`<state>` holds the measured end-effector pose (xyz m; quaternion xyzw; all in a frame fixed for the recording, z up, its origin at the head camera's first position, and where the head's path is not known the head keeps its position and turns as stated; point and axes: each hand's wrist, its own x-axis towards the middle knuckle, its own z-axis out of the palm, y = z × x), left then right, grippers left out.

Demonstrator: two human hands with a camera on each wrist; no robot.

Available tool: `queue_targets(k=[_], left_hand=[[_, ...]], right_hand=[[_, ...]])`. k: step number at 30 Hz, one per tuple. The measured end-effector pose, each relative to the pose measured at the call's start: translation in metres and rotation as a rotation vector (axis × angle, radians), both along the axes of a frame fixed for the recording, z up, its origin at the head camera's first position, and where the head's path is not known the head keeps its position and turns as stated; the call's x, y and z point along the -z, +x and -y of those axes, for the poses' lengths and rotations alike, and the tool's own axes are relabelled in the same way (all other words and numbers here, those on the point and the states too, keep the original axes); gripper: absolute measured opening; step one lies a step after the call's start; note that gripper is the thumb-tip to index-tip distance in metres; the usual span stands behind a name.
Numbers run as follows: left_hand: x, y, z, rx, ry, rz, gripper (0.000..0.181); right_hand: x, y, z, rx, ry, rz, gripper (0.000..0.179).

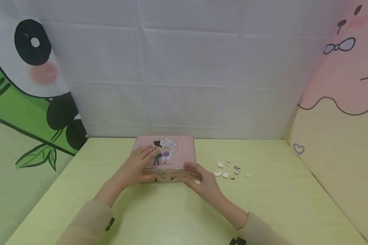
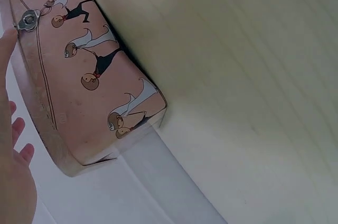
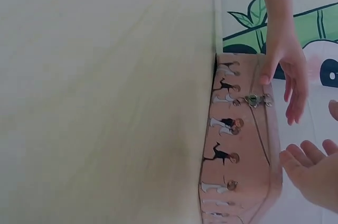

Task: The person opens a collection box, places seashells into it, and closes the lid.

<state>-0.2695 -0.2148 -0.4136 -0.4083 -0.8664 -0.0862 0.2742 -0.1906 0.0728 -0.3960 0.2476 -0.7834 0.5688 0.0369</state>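
Observation:
A pink tin box (image 1: 184, 149) with a cartoon couple on its lid sits near the back of the table. In the left wrist view, a metal clasp (image 2: 28, 19) shows on its decorated front. My left hand (image 1: 137, 166) lies over the left part of the lid, its fingers extended and its thumb down by the front, close to the clasp. At the front right corner is my right hand (image 1: 203, 183), fingers slightly bent beside the lid's edge. The right wrist view shows those fingers (image 3: 298, 163) at the rim, gripping nothing; whether they touch it I cannot tell.
Several small shells (image 1: 225, 175) lie scattered on the pale yellow table (image 1: 263, 204), right of the box. A white cloth wall (image 1: 187, 85) stands behind the box. Printed cartoon panels flank the table on both sides.

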Motion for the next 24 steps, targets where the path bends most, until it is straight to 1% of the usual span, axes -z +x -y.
queue_targets(k=[3,6,9,11,13,15,18,21,24], left_hand=[[0.002,-0.002,-0.002,0.025,-0.012,0.005,0.086],[0.004,-0.005,-0.004,0.058,-0.018,0.009,0.082],[0.005,-0.005,-0.004,0.075,-0.033,0.003,0.077],[0.005,-0.006,-0.005,0.079,-0.052,-0.007,0.074],[0.006,-0.007,-0.005,0.087,-0.068,-0.023,0.071],[0.006,-0.008,-0.006,0.104,-0.08,-0.049,0.069],[0.008,-0.01,-0.007,0.144,-0.099,-0.1,0.065],[0.009,-0.011,-0.01,0.186,-0.122,-0.147,0.059],[0.01,-0.013,-0.012,0.216,-0.14,-0.183,0.055]], right_hand=[[0.019,-0.009,0.009,-0.026,-0.032,0.124,0.045],[0.032,-0.016,0.016,-0.046,-0.065,0.244,0.042],[0.038,-0.02,0.023,-0.078,-0.101,0.341,0.042],[0.041,-0.022,0.028,-0.095,-0.144,0.39,0.041],[0.045,-0.024,0.032,-0.094,-0.169,0.429,0.04],[0.047,-0.026,0.035,-0.082,-0.201,0.477,0.04],[0.051,-0.028,0.036,-0.062,-0.263,0.572,0.039],[0.054,-0.031,0.032,-0.051,-0.344,0.667,0.038],[0.057,-0.034,0.028,-0.053,-0.403,0.726,0.04]])
